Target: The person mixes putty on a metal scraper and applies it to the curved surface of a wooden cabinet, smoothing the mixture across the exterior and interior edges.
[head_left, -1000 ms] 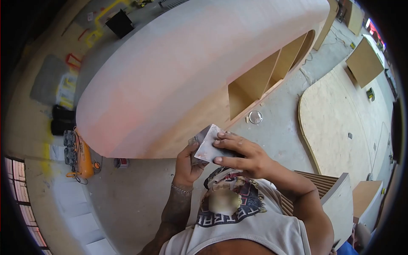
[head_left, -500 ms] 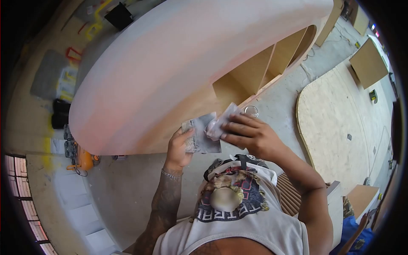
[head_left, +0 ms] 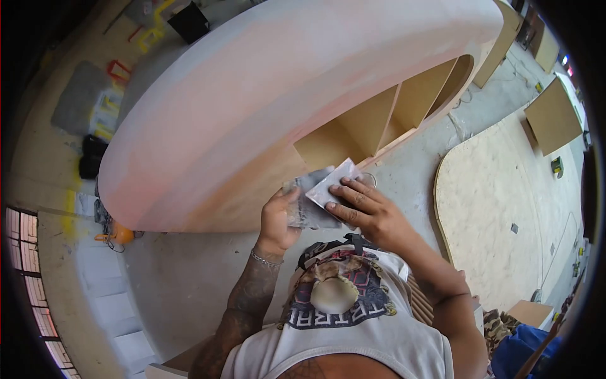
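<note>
Watch the flat grey rectangular sheet (head_left: pixel 306 213) you have out in front of your shirt: your left hand (head_left: pixel 278 221) pins it only by its left edge, so a hard press on its right part could, I judge, lever it out of your hold. The thin pinkish-white square piece (head_left: pixel 326 187) lies slanted across the sheet's far right part (whether they touch or just overlap, I cannot tell), and it could skid if your fingers bear down unevenly. A dropped piece might knock the large curved pink-and-white body (head_left: pixel 240 107) on the far side, or land on the grey floor (head_left: pixel 189 271).

Your left hand is closed to a narrow pinch, its thumb over the grey sheet and its fingers mostly hidden beneath. Your right hand (head_left: pixel 379 218) holds the pinkish-white piece with its fingers laid nearly flat on top, slightly parted; its thumb is out of sight. Just beyond your right fingers, a round clear-looking rim (head_left: pixel 371 179) shows partly; the pale curved plywood panel (head_left: pixel 486 208) lies well to the right.
</note>
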{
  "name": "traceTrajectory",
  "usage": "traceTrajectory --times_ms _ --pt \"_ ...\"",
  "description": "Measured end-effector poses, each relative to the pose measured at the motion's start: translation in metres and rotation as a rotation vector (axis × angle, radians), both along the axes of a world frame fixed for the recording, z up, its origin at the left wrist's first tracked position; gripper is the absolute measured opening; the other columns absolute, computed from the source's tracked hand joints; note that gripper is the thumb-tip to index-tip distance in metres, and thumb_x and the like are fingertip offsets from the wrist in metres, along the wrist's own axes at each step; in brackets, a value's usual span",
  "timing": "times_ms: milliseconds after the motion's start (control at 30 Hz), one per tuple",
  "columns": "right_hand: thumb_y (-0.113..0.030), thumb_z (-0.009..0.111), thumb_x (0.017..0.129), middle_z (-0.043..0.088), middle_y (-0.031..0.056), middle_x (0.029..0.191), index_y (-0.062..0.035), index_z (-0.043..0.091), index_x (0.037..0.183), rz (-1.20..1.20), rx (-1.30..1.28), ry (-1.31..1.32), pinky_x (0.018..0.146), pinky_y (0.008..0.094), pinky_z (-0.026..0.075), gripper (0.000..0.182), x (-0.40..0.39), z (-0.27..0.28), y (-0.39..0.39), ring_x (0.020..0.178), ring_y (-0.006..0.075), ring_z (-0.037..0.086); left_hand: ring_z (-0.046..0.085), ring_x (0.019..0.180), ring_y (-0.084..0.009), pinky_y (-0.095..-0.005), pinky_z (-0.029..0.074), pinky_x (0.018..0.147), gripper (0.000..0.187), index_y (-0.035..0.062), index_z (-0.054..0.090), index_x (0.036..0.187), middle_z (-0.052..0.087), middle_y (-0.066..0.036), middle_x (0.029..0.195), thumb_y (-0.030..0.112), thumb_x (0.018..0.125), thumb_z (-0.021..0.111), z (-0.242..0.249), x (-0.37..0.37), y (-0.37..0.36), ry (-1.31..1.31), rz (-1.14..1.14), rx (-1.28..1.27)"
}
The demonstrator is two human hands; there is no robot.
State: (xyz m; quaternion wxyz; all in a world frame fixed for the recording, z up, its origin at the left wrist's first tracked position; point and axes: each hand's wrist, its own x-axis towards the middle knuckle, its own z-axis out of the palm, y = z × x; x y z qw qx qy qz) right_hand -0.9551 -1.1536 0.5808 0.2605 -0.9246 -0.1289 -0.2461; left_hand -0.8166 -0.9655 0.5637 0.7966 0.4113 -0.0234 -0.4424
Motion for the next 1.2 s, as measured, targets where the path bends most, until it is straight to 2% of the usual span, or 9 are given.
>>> traceTrajectory --times_ms 167,300,400,533,733,867,900,1000,1200 --pt "0.006 0.06 0.076 0.062 0.0125 0.124 -0.006 0.06 0.127 0.085 0.105 0.208 0.103 0.0423 0.046 0.053 -0.018 -0.055 -0.032 0.117 0.0309 0.058 0.062 0.105 -0.0251 -0.0413 0.05 0.093 0.036 0.0 0.048 0.131 0.061 -0.012 0.118 0.015 0.098 0.047 -0.009 0.006 -0.01 0.27 0.052 -0.441" --pt "0.001 0.056 0.092 0.063 0.0105 0.115 0.0 0.057 0.123 -0.133 1.663 0.331 0.091 0.0351 0.052 0.031 -0.034 -0.079 -0.038 0.105 0.019 0.063 0.059 0.109 -0.0208 -0.0361 0.048 0.095 0.036 -0.0012 0.048 0.131 0.06 -0.011 0.118 0.017 0.099 0.049 0.013 -0.009 -0.038 -0.371 0.435 -0.045" --pt "0.002 0.059 0.09 0.064 0.0088 0.107 -0.0023 0.054 0.121 0.012 2.113 0.359 0.088 0.0358 0.053 0.031 -0.032 -0.06 -0.037 0.1 0.02 0.064 0.057 0.107 -0.0162 -0.0326 0.047 0.093 0.036 -0.0017 0.049 0.129 0.059 -0.009 0.118 0.02 0.101 0.05 0.004 -0.015 -0.047 -0.58 0.323 0.058" --pt "0.001 0.059 0.09 0.064 0.0088 0.105 -0.0005 0.051 0.119 -0.046 2.218 0.393 0.087 0.0365 0.053 0.03 -0.012 -0.061 -0.031 0.095 0.0204 0.065 0.053 0.113 -0.017 -0.0306 0.041 0.098 0.041 -0.0025 0.048 0.131 0.057 -0.012 0.122 0.026 0.102 0.048 -0.001 -0.021 -0.046 -0.855 -0.047 0.387" --pt "0.007 0.058 0.087 0.063 0.0134 0.114 0.0023 0.052 0.124 0.008 1.778 0.262 0.093 0.039 0.052 0.038 -0.017 -0.034 -0.037 0.104 0.025 0.064 0.052 0.087 -0.0119 -0.0274 0.043 0.078 0.047 -0.0022 0.052 0.128 0.059 -0.004 0.099 0.037 0.103 0.043 -0.001 -0.011 -0.035 -0.946 -0.265 0.538" --pt "0.012 0.063 0.069 0.057 0.0196 0.125 -0.0028 0.054 0.13 0.255 0.722 -0.198 0.1 0.0432 0.047 0.064 -0.011 -0.015 -0.066 0.117 0.0353 0.058 0.062 0.099 -0.0206 -0.0349 0.05 0.087 0.048 0.0004 0.049 0.133 0.063 -0.012 0.113 0.037 0.103 0.04 -0.001 -0.021 -0.054 0.01 0.158 0.302" --pt "0.004 0.069 0.059 0.052 0.021 0.13 -0.0103 0.058 0.131 0.338 0.732 -0.116 0.105 0.0476 0.042 0.074 -0.013 -0.018 -0.066 0.124 0.0407 0.05 0.055 0.121 -0.0298 -0.0436 0.044 0.103 0.05 -0.0002 0.044 0.137 0.053 -0.018 0.134 0.034 0.102 0.04 -0.019 -0.013 -0.045 0.112 0.105 0.238" --pt "-0.002 0.067 0.069 0.049 0.0202 0.133 -0.0128 0.057 0.133 0.374 0.498 -0.095 0.11 0.0505 0.037 0.065 -0.003 -0.027 -0.067 0.128 0.0397 0.046 0.052 0.124 -0.0287 -0.0453 0.039 0.108 0.054 -0.0072 0.04 0.137 0.052 -0.02 0.134 0.033 0.101 0.038 -0.019 -0.018 -0.052 0.392 -0.018 -0.153" --pt "-0.005 0.058 0.077 0.049 0.0197 0.131 -0.0128 0.054 0.137 0.18 0.388 0.068 0.111 0.0469 0.035 0.06 -0.007 -0.072 -0.083 0.128 0.0384 0.045 0.064 0.105 -0.0312 -0.039 0.056 0.087 0.047 -0.0021 0.041 0.138 0.058 -0.02 0.127 0.021 0.097 0.045 -0.006 -0.006 -0.055 0.325 0.007 -0.12"
